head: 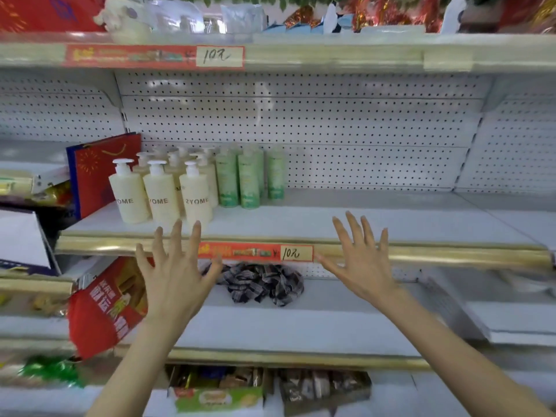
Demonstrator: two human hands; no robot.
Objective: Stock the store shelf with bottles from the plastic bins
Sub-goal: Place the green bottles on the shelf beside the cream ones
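Observation:
Several cream pump bottles [161, 194] labelled ZYOME stand in rows at the left of the middle shelf [376, 224]. Beside them on the right stand several green bottles [248, 180]. My left hand [174, 272] is raised with fingers spread, just in front of the shelf's gold edge below the cream bottles, holding nothing. My right hand [359, 260] is raised the same way further right, fingers spread, empty. No plastic bin is in view.
A red and blue gift bag [96, 173] leans left of the bottles. On the shelf below lie a checked cloth bundle [261, 282] and a red package [105, 308]. A price strip [255, 251] marks the shelf edge. Boxes of goods [270, 389] sit lowest.

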